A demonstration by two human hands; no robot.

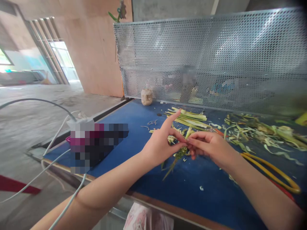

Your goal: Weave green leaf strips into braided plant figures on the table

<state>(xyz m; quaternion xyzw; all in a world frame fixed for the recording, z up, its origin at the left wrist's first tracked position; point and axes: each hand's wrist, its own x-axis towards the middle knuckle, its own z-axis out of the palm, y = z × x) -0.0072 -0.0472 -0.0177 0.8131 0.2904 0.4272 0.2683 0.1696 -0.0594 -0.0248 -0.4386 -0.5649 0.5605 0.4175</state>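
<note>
Near the table's middle, my left hand [165, 140] and my right hand [208, 146] meet at the fingertips, thumbs and forefingers pinched together. One finger of my left hand points up and away. Between the fingertips is a pale green stem [189, 132], partly hidden by the fingers. Leafy green bits [177, 156] show just below the hands; whether they belong to the stem I cannot tell. Beyond the hands lies a bundle of long peeled green stalks [189, 118]. Scissors with yellow handles [275, 171] rest by my right forearm.
Peelings and scraps [261, 131] spread over the right of the blue tabletop [141, 115]. A perforated metal screen [203, 57] stands along the back, with a pale jar-like object [146, 96] before it. A white cable [79, 188] crosses near my left forearm; blurred-out items sit at left.
</note>
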